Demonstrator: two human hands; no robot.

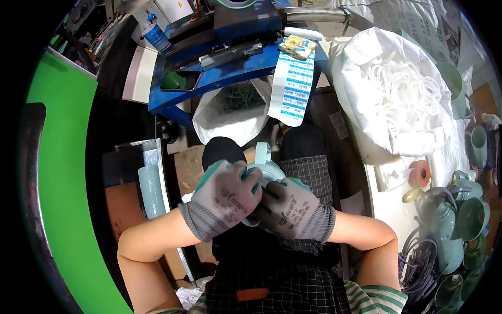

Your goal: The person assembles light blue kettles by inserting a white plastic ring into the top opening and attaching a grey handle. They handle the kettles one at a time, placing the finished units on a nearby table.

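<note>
We find the pale-green part (270, 168) at the centre of the view, between the knees, its loop handle (263, 152) pointing to twelve o'clock. The gloved left hand (222, 194) is closed over its left side and the gloved right hand (291, 205) closes on it from about five o'clock; both grips are together on the part, though the fingertips are largely hidden. In our judgement, work on this piece is under way and unfinished, since both hands are occupied with it; we cannot tell what has been fitted beneath the gloves. From the part, a white sack (354, 60) at two o'clock holds many loose white rings (405, 99), which we take to be unused supply. Toward one o'clock, a sheet of labels (292, 91) hangs off the blue table (225, 75), its rows of labels largely in place. Several pale-green vessels (447, 222) are gathered between three and four o'clock, and one pale-green cylinder (151, 191) lies at nine; we cannot establish whether these are completed or waiting.
</note>
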